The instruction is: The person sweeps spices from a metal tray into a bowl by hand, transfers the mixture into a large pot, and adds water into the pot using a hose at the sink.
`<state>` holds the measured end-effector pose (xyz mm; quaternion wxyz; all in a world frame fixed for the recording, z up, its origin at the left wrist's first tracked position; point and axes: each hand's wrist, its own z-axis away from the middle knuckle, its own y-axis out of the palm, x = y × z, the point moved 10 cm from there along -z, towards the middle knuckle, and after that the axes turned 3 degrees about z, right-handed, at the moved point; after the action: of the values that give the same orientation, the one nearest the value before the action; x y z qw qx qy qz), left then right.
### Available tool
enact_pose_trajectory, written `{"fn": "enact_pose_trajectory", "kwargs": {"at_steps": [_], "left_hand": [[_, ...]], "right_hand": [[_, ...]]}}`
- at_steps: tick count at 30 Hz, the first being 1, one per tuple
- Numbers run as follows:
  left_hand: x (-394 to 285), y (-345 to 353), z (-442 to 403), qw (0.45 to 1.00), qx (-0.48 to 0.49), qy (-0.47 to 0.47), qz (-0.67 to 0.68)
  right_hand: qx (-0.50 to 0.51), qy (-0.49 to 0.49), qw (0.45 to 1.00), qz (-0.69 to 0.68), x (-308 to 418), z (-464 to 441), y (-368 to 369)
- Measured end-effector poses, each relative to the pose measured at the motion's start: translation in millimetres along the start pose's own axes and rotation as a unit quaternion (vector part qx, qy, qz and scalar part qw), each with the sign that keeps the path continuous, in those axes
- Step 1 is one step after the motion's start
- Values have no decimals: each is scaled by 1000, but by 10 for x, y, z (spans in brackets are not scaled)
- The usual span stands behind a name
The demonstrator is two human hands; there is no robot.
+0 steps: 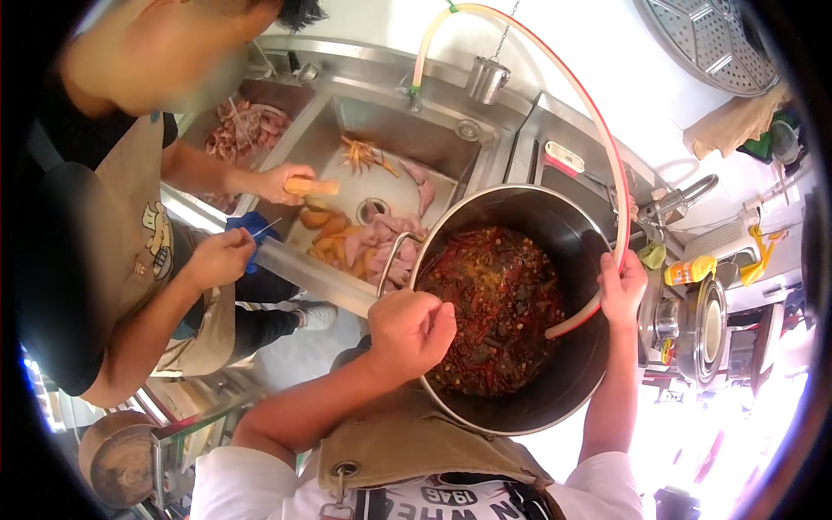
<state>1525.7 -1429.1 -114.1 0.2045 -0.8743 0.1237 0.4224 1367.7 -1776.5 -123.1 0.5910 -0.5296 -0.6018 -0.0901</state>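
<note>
A large metal pot (598,381) stands in front of me, holding dark red liquid with chillies and spices (494,303). My left hand (409,334) is closed in a fist by the pot's left rim, near its loop handle (396,257); whatever it may hold is hidden. On the right side of the rim, my right hand (622,288) is closed round a clear hose with a red stripe (607,130). The hose arches over from the sink, and its end (555,331) hangs inside the pot above the liquid.
At the left, a co-worker holds a yellowish piece (312,186) and a small blade (267,227) over a sink (416,117) with raw meat (381,247). A metal cup (487,80) hangs behind. Bottles and pans (711,321) stand right.
</note>
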Motion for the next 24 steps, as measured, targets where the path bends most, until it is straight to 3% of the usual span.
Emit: {"fn": "enact_pose_trajectory", "kwargs": {"at_steps": [24], "left_hand": [[-34, -44, -54, 1000, -27, -1, -8]], "right_hand": [[11, -10, 1000, 0, 2, -30, 18]]}}
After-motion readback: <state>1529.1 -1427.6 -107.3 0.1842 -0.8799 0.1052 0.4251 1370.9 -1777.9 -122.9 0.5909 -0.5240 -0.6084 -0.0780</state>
